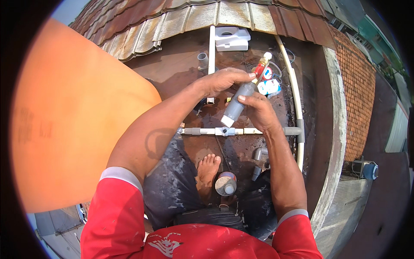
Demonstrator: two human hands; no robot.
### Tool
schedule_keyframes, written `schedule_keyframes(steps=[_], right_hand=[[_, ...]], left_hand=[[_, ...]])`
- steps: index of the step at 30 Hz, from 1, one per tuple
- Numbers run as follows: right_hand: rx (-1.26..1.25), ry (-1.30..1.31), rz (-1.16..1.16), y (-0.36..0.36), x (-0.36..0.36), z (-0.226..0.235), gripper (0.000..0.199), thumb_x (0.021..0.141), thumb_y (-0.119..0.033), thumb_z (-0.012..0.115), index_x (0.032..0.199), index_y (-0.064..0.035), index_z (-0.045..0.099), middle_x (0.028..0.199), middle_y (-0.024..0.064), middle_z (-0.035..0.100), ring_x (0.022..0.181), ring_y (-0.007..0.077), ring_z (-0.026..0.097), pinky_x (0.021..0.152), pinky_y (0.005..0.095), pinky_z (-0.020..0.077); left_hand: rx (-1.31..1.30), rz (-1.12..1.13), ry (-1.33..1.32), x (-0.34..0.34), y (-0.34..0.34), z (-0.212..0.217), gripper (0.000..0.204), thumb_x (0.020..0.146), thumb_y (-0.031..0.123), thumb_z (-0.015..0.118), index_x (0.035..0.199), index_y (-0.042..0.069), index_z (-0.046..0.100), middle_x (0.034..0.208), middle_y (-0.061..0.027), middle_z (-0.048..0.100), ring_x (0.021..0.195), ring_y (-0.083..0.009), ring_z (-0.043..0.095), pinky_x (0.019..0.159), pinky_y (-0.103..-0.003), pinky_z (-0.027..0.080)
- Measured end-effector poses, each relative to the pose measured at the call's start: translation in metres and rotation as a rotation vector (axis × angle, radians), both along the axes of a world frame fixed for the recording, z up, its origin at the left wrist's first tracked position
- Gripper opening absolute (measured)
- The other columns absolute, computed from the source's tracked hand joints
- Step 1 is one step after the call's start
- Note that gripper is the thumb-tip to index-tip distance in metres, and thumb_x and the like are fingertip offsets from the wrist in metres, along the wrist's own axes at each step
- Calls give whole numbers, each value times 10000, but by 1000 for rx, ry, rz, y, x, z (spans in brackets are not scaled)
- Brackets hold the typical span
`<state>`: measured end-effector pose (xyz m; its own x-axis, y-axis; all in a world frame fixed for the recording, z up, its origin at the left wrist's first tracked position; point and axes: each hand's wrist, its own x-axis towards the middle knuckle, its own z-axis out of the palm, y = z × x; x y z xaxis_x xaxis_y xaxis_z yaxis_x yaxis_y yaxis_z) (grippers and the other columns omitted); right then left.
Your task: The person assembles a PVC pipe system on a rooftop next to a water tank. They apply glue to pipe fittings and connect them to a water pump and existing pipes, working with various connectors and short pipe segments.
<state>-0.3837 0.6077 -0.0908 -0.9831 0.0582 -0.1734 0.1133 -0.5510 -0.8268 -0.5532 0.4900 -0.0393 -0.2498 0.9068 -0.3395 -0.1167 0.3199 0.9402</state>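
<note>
Both of my hands are closed on one pipe assembly, held tilted above the flat roof surface. It is a grey plastic pipe piece (241,100) with a white lower end (227,121). At its upper end sits a red part with a round face (267,73), a brass fitting and a white tip (267,56). My left hand (224,81) pinches the assembly near the joint between grey and red. Lower down, my right hand (261,111) wraps the grey piece, its thumb on top. A thin grey cable loops from the red part.
Below my hands runs a white pipe with a valve (224,131), meeting a vertical pipe (297,110) at right. A large orange tank (82,121) fills the left. Grey fittings (258,162), a bottle (226,184), white foam packing (233,39) and a small package (269,87) lie around.
</note>
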Motion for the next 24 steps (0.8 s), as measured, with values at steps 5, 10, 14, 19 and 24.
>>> schedule_keyframes(steps=[5,10,14,19,24], right_hand=[[-2,29,0,-2,-4,-4,697,941,-294,752,1485,50,482,1308,189,631,1190,310,664,1046,515,519],[-63,60,-67,-4,-3,-6,395,973,-266,772,1265,-32,645,1060,80,734,946,189,723,779,356,570],[-57,39,-16,-5,-4,-4,640,933,-311,781,1427,-19,495,1220,128,660,1124,249,681,971,437,531],[-96,63,31,-9,-10,-6,636,950,-333,747,1438,6,518,1214,160,689,1117,300,715,1026,472,533],[-98,58,15,-9,-12,0,505,982,-377,718,1263,40,671,1139,180,741,1068,285,729,981,465,548]], left_hand=[[121,-7,-74,0,6,-8,396,1051,387,729,1195,20,706,1079,-92,718,953,-148,678,831,-329,590],[65,28,-111,-1,7,-8,390,1053,368,733,1192,5,710,1086,-119,739,979,-165,698,922,-352,591],[87,67,-140,-5,4,-13,390,1065,372,713,1198,5,710,1102,-147,752,992,-194,721,924,-360,596],[124,93,-168,-12,1,-12,421,1075,374,699,1237,-14,682,1114,-181,758,1027,-223,738,940,-367,596],[171,177,-249,-19,6,-17,432,1097,353,667,1282,-37,644,1101,-187,750,1038,-250,744,960,-389,600]])
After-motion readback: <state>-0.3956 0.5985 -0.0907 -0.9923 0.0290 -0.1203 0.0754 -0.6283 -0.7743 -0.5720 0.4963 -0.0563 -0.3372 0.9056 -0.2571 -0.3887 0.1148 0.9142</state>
